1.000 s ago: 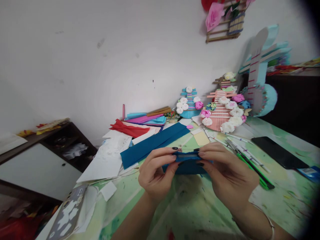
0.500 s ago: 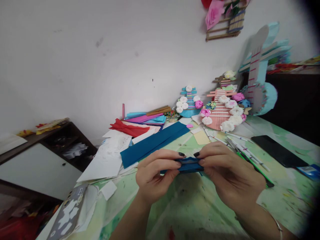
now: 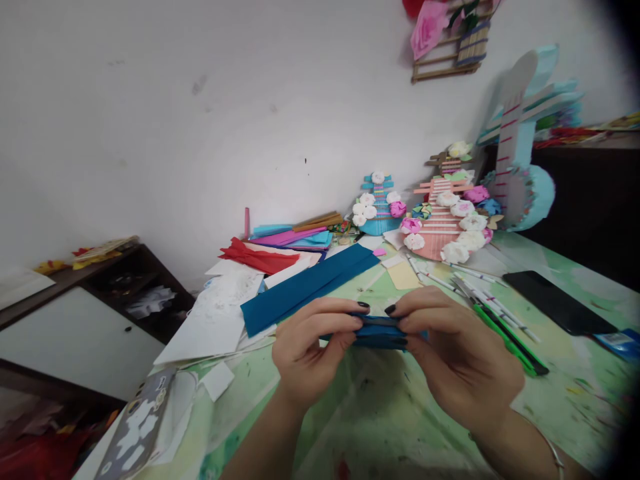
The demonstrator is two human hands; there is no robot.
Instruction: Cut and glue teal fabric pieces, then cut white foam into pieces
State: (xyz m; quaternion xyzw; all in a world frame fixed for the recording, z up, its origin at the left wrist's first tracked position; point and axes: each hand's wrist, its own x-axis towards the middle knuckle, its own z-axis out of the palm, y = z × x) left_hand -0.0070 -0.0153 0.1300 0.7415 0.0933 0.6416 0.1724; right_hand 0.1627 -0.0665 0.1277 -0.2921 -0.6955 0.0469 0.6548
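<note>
Paper (image 3: 381, 341), one blue piece, is spanning the gap between two hands over one green table (image 3: 370, 427). The left hand (image 3: 307, 353) is pinching its left end between thumb and fingers; the right hand (image 3: 463, 360) is pinching its right end likewise. Beyond them, one blue strip (image 3: 305, 291) is lying slantwise. One green cutter (image 3: 510, 339) and one black phone (image 3: 560, 303) are lying to the right. One blue lute (image 3: 381, 225) and one pink lute (image 3: 436, 230) are standing behind, bearing flowers.
</note>
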